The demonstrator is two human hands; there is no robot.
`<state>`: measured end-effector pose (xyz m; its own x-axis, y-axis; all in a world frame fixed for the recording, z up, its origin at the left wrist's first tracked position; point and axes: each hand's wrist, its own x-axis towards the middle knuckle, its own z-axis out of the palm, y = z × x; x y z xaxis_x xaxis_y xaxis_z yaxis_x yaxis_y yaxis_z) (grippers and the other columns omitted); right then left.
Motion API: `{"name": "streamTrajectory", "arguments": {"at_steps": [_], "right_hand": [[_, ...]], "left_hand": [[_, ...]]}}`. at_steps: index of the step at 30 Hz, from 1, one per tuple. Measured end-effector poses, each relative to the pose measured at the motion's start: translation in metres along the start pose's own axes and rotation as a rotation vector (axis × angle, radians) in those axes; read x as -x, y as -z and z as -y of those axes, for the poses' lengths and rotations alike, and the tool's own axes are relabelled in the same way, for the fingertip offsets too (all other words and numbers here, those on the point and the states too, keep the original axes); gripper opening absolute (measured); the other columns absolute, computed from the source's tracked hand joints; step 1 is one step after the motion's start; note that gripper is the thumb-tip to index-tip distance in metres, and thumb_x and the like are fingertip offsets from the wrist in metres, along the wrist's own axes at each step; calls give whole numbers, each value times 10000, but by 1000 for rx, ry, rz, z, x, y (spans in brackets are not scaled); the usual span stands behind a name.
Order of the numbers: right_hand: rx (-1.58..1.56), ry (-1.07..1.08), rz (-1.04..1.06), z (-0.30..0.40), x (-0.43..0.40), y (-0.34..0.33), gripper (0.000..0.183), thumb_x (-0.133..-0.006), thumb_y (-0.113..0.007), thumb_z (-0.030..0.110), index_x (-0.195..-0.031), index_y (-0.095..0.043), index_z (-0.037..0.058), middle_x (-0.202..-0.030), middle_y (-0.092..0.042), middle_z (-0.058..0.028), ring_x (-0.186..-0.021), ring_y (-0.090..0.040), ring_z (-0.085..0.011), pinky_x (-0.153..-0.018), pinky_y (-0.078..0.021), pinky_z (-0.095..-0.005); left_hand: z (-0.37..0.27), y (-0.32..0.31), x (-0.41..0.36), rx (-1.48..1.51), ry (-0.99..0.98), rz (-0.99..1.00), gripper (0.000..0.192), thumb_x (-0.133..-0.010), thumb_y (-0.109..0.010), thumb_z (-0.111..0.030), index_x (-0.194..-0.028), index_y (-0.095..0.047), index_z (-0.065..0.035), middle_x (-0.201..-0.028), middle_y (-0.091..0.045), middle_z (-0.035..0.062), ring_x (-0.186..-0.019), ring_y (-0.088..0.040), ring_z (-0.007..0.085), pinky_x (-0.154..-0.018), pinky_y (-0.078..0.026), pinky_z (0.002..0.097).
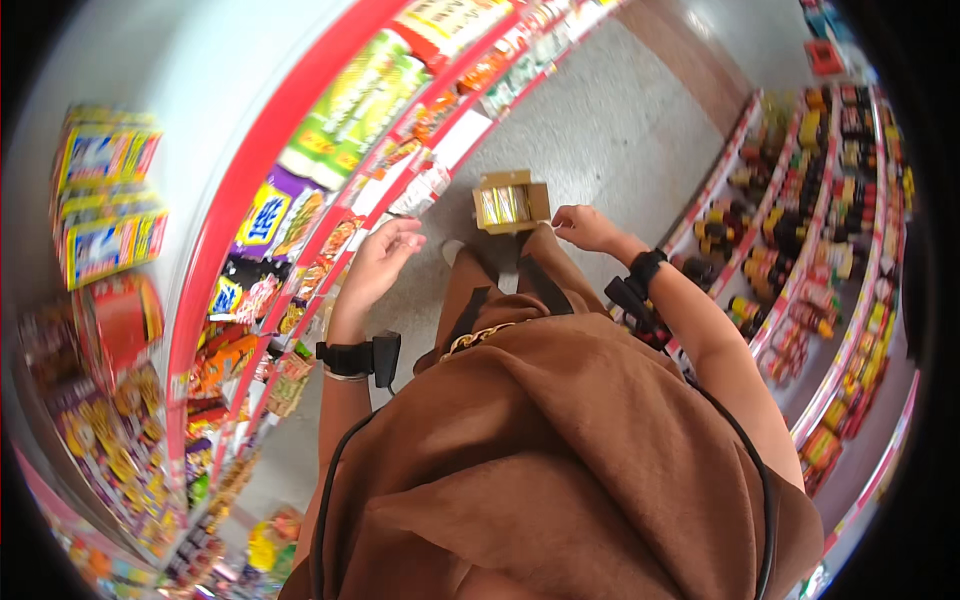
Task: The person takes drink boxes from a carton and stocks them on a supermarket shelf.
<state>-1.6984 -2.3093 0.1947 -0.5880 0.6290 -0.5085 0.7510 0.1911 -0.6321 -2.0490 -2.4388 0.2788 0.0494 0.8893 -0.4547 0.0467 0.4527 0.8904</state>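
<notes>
My left hand is raised beside the left shelf, fingers loosely bent and nothing in it. Packaged snacks lie nearest to it, among them a white-and-red packet on a lower shelf. My right hand hangs above my knee with bent fingers and no object visible in it. Just left of it in the picture, an open cardboard box stands on the floor in front of my feet. Several shiny yellow-gold packages sit upright inside; their exact kind cannot be told. Whether the right fingertips touch the box flap is unclear.
The left shelf unit with red edges holds green snack bags and a purple snack bag. Yellow packs stand on its top. Along the right, another shelf unit carries dark bottles and jars. Grey floor runs between them.
</notes>
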Motion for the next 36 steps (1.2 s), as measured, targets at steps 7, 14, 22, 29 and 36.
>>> {"name": "streamTrajectory", "arguments": {"at_steps": [7,14,22,29,36], "right_hand": [[-128,-176,53,-80,-3,-66,252,-794,-596,244,-944,-658,52,-901,-678,-158,-862,-652,-311,-774,-511,-400],[-197,-205,105,-137,-53,-132,234,-792,-587,239,-950,-620,69,-932,-659,-180,-927,-623,-341,-810,-486,-448],[-63,-319,17,-206,-150,-188,328,-795,-569,222,-1044,-575,10,-1103,-587,-228,-1059,-557,-382,-904,-457,-433],[151,-247,195,-239,-264,-244,528,-821,-587,224,-1281,-444,7,-1300,-463,-144,-1228,-423,-309,-979,-415,-411],[518,-247,40,-276,-296,-291,606,-872,-494,198,-1420,-297,29,-1473,-293,-118,-1367,-246,-287,-1100,-241,-418]], "left_hand": [[18,-65,-58,-119,210,159,270,-923,-523,-86,-1172,-520,19,-1015,-634,97,-961,-605,149,-870,-466,276],[79,-110,-109,-217,331,291,263,-934,-537,-136,-1167,-532,-14,-994,-642,83,-941,-606,140,-836,-479,286],[230,-161,-238,-239,438,285,275,-922,-552,-202,-1105,-576,1,-971,-655,97,-911,-619,156,-798,-483,295],[373,-177,-338,-868,426,260,338,-798,-555,-150,-1107,-574,-13,-957,-645,191,-942,-599,384,-823,-472,423],[390,-164,-363,-1434,-196,161,606,-752,-612,-120,-1328,-426,-124,-1237,-461,169,-1143,-428,346,-982,-355,493]]}}
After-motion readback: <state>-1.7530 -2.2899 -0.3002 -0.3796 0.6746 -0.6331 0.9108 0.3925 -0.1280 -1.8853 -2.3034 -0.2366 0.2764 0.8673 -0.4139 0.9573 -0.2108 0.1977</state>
